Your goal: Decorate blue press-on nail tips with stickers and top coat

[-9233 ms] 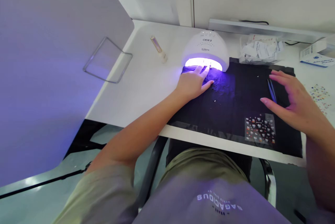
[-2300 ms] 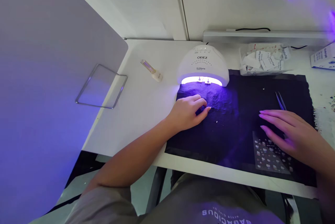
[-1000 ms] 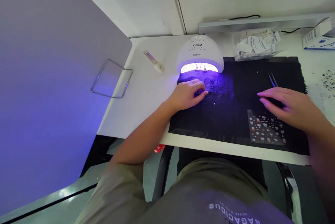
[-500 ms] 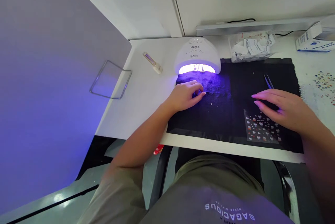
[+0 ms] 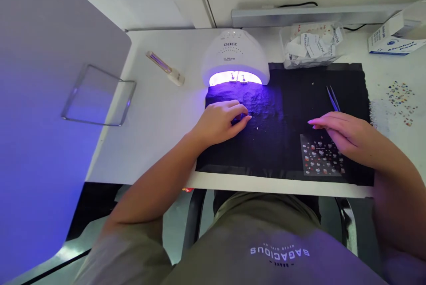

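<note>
A white nail lamp (image 5: pixel 235 56) glows violet at the back of the black mat (image 5: pixel 253 156), with two small items on stands inside its opening. My left hand (image 5: pixel 224 121) rests on the mat in front of the lamp, fingers loosely curled, thumb apart from them, nothing in it. My right hand (image 5: pixel 349 136) lies at the mat's right side, empty, fingers stretched out with the thumb beneath. Tweezers (image 5: pixel 333 98) lie just behind the right hand. A clear sticker sheet (image 5: pixel 321 158) is partly under that hand. A tiny pale piece (image 5: pixel 257 128) lies between my hands.
A small white handheld light (image 5: pixel 166 69) lies left of the lamp. Behind the mat are a clear box of alcohol pads (image 5: pixel 311 47) and an open carton (image 5: pixel 396 38). Scattered small gems (image 5: pixel 401 96) lie at the right. A wire frame (image 5: pixel 98 96) stands out from the left panel.
The view has shifted, so the tabletop things appear farther left. The fingers and thumb of my right hand have come closer together. My left hand stays in front of the glowing lamp.
</note>
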### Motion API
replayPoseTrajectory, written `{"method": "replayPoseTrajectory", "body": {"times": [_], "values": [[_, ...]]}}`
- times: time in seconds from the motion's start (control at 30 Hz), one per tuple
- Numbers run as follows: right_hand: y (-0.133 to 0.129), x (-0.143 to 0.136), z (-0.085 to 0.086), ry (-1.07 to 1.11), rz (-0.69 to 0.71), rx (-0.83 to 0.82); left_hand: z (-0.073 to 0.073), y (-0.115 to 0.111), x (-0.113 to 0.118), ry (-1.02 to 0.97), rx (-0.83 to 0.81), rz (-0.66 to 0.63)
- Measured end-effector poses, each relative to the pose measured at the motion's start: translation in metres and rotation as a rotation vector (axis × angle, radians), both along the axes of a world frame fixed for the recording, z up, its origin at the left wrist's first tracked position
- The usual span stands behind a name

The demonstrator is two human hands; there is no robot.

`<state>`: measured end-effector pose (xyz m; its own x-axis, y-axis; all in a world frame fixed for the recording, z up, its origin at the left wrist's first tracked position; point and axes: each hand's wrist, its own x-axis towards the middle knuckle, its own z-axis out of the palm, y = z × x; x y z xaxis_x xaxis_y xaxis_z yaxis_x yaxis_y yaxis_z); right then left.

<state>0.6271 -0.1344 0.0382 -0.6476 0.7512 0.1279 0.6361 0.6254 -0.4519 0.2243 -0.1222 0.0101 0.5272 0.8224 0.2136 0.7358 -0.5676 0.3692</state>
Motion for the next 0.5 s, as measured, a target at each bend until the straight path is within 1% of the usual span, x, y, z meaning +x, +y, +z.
{"method": "replayPoseTrajectory", "body": {"times": [0.13, 0.3, 0.37, 0.5], "values": [[-0.003, 0.005, 0.003, -0.039, -0.050, -0.086, -0.002, -0.001, 0.001, 0.019, 0.009, 0.005], [-0.011, 0.014, 0.006, -0.097, -0.026, -0.154, 0.001, -0.003, 0.000, 0.035, 0.015, 0.005], [-0.014, 0.018, 0.004, -0.141, -0.014, -0.164, 0.003, -0.004, 0.000, 0.043, 0.009, 0.006], [-0.017, 0.021, -0.001, -0.186, 0.018, -0.133, 0.004, -0.006, 0.003, 0.050, 0.004, -0.004]]}}
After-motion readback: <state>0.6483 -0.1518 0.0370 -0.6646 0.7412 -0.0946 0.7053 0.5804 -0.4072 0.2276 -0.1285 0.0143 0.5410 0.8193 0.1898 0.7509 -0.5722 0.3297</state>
